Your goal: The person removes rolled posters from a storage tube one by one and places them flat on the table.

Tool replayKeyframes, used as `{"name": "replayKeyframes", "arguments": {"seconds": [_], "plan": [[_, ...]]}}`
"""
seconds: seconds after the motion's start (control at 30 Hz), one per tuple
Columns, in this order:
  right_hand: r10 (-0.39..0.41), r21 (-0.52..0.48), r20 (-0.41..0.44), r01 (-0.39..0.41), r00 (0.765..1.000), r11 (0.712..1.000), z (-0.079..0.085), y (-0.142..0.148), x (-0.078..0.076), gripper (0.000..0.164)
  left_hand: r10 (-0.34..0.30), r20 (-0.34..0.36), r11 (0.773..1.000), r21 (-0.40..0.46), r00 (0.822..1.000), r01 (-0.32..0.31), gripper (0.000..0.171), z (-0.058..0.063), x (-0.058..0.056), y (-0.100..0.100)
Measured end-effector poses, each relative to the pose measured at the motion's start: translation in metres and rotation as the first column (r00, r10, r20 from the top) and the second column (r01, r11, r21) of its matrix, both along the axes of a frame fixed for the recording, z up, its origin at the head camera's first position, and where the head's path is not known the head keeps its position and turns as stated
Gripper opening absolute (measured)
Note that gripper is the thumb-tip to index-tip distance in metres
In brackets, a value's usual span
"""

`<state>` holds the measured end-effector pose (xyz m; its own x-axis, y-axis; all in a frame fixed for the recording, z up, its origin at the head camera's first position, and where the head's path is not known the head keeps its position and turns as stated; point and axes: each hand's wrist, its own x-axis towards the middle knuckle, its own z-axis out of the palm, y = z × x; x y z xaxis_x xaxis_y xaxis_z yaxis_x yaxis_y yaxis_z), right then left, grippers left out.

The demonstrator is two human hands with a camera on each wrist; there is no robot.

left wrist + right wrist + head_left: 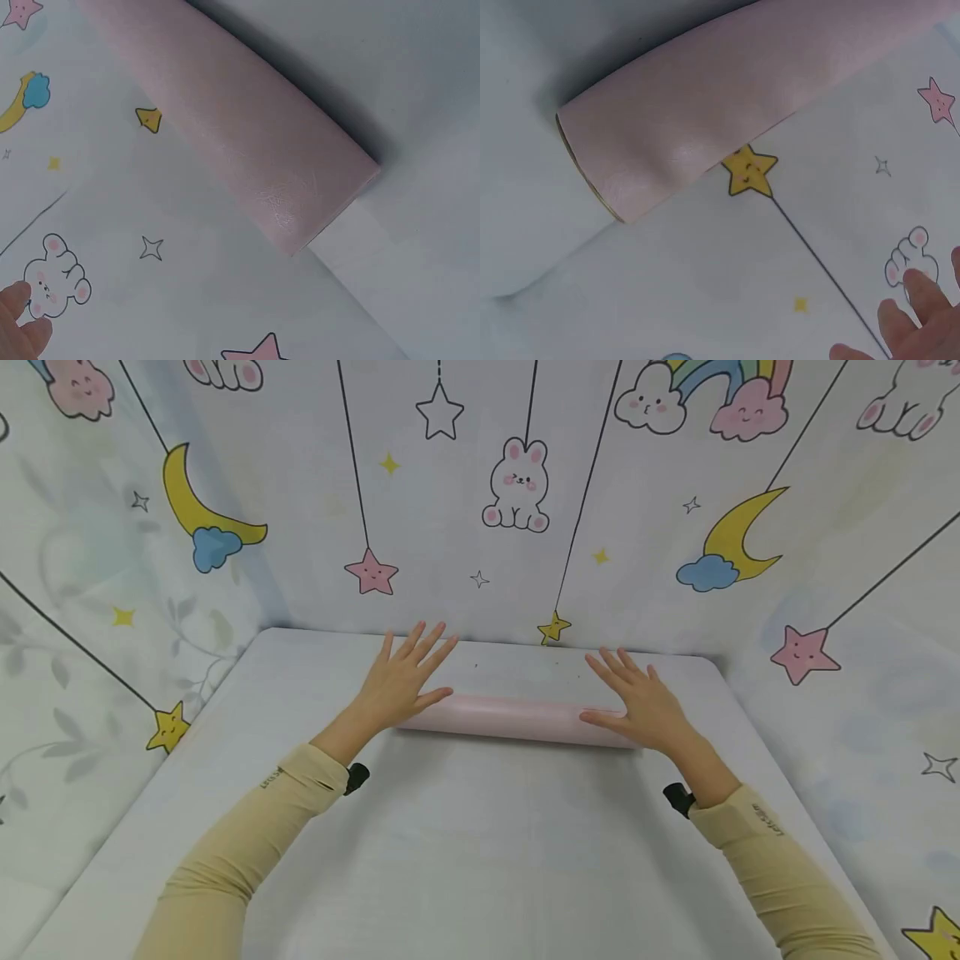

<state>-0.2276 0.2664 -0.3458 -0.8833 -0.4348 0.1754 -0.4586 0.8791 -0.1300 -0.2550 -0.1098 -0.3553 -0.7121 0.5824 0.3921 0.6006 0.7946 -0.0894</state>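
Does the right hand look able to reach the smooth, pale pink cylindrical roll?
Likely yes: the right hand is spread by the right end of the pale pink roll, with nothing visible in between; contact is unclear.

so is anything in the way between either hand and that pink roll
Nothing visible is. The left hand and right hand are spread near opposite ends of the pink roll, with no other object in between; whether they touch it is unclear.

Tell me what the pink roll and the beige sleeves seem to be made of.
Pink roll: probably faux leather or vinyl, softly glossy; fine creases catch light near one end. Beige sleeves: likely thin, matte stretch fabric, since they gather in soft folds.
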Motion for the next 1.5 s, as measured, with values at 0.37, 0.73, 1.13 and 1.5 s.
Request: {"name": "replayKeyframes", "arguments": {"seconds": [0.37,0.73,1.13,1.5], "plan": [[-0.013,-0.027,-0.015,0.012,1.000,1.000,-0.017,0.001,-0.005,0.083,0.008,0.029,1.000,0.002,1.000,-0.008,0.073,-0.012,-0.002,0.000],[-0.016,-0.048,0.025,0.018,1.000,0.999,-0.027,0.006,-0.006,0.083,-0.002,0.064,1.000,0.011,0.998,0.001,0.073,-0.022,-0.001,0.001],[-0.030,-0.058,0.062,0.034,0.998,0.998,-0.046,0.013,-0.012,0.082,-0.009,0.119,1.000,0.015,0.993,0.008,0.071,-0.034,-0.001,0.000],[-0.039,-0.055,0.099,0.045,0.994,0.998,-0.053,0.017,-0.015,0.081,-0.006,0.179,1.000,0.022,0.984,0.002,0.071,-0.041,-0.004,0.001]]}}
